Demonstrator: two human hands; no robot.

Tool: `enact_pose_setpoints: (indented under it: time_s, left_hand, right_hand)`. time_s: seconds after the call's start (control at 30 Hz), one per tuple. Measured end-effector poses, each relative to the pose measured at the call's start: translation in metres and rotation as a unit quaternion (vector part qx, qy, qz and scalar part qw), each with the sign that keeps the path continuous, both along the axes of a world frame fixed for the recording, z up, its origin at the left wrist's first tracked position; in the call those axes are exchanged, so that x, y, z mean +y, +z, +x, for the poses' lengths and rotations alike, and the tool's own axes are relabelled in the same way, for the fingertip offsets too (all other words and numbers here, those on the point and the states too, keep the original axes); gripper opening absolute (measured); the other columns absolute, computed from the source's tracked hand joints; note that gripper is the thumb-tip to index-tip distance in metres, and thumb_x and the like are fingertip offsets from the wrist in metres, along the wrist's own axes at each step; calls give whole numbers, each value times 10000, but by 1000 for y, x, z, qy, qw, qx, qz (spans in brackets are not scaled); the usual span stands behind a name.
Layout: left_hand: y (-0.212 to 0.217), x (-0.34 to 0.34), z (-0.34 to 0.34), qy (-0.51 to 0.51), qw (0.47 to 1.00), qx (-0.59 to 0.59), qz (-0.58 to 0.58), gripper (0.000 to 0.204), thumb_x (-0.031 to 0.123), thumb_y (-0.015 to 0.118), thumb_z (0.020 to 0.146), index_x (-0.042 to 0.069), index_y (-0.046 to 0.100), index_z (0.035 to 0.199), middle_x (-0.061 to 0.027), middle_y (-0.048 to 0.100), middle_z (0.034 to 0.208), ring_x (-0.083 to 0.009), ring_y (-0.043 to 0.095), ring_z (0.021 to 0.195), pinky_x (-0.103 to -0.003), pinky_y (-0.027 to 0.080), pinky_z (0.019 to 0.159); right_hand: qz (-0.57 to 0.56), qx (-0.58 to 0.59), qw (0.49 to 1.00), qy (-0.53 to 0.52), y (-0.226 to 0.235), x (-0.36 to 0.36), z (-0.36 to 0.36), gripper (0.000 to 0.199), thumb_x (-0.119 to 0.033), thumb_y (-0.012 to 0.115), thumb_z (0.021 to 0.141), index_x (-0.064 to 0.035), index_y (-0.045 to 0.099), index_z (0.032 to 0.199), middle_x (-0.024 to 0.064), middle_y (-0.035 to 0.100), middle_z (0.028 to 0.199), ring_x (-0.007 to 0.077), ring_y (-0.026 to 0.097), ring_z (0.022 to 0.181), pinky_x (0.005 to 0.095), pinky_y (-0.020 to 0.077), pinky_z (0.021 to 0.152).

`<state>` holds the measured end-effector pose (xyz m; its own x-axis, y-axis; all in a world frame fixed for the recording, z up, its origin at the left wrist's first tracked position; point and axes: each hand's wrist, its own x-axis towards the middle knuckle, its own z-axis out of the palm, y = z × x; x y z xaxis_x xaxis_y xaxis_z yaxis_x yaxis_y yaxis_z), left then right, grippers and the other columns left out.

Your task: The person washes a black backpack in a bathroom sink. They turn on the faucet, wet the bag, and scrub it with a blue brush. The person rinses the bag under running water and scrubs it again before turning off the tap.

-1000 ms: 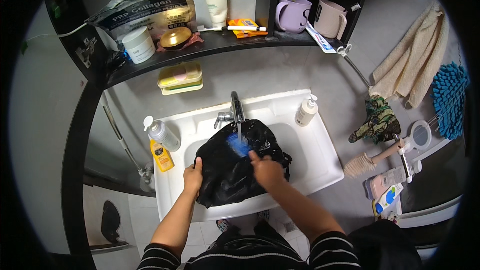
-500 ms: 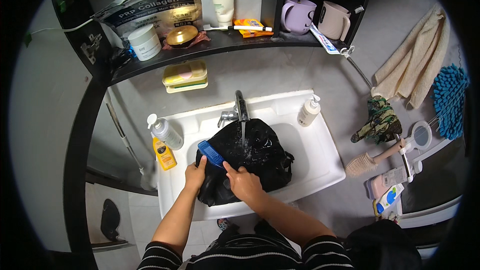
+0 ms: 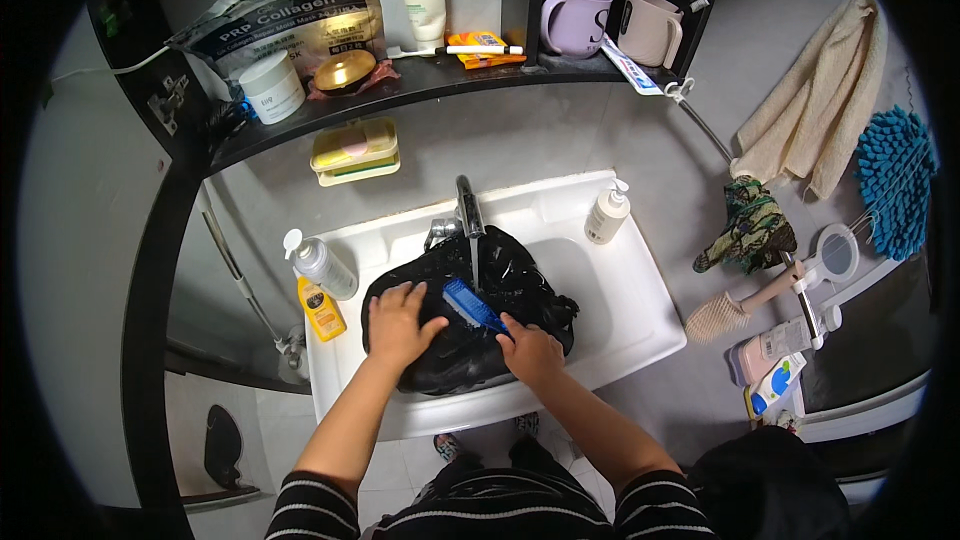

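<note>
A wet black cloth bundle (image 3: pixel 460 365), which looks like a bag, fills the left part of the white sink (image 3: pixel 645 325). Water runs onto it from the chrome faucet (image 3: pixel 468 208). My right hand (image 3: pixel 534 352) grips a blue scrubbing brush (image 3: pixel 466 302) by its handle end, and the brush head lies over the cloth just below the stream. My left hand (image 3: pixel 400 330) rests on the cloth left of the brush, fingers spread, holding nothing.
A grey pump bottle (image 3: pixel 325 267) and a yellow bottle (image 3: pixel 321 310) stand at the sink's left edge. On the right rim stands a white pump bottle (image 3: pixel 607 215). Above runs a black shelf (image 3: pixel 450 84). A bath brush (image 3: pixel 720 320) hangs to the right.
My left hand has let go of the brush and now lies spread on the cloth. The brush has moved right, toward the water stream, in my right hand.
</note>
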<state>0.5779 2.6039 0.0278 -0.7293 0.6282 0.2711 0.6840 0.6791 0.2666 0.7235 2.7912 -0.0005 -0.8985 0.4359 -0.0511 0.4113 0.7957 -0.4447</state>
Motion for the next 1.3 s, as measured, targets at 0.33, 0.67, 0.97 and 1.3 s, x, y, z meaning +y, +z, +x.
enact_pose_setpoints:
  time_s: [0.33,0.67,0.97,1.3]
  left_hand:
    - [-43,-11,-26,52,988,52,-134,182,214,549,864,100,691,880,-87,635,934,-248,577,943,-398,442,805]
    - [-24,-59,-48,53,956,-283,62,356,314,609,904,-17,630,775,-112,627,636,-249,565,584,-358,457,621]
    - [-71,-108,-55,212,950,-217,73,379,340,661,869,1,620,705,-124,605,599,-298,547,526,-390,439,571]
    - [11,10,9,-141,980,126,56,407,260,734,734,43,597,1051,-139,547,1021,-322,528,950,-446,406,841]
  right_hand:
    - [161,138,972,104,-25,60,-10,238,-184,653,777,-115,639,1004,85,570,890,268,642,620,375,528,539]
    - [237,119,950,164,-68,63,-93,572,-107,546,790,-93,464,1356,231,543,1270,249,672,596,345,535,512]
    - [-45,160,931,326,7,97,-63,273,-30,574,673,-120,689,905,71,681,897,301,649,805,414,525,701]
    - [-266,246,917,165,38,100,-63,152,-75,610,764,25,501,726,162,448,630,232,422,551,354,373,540]
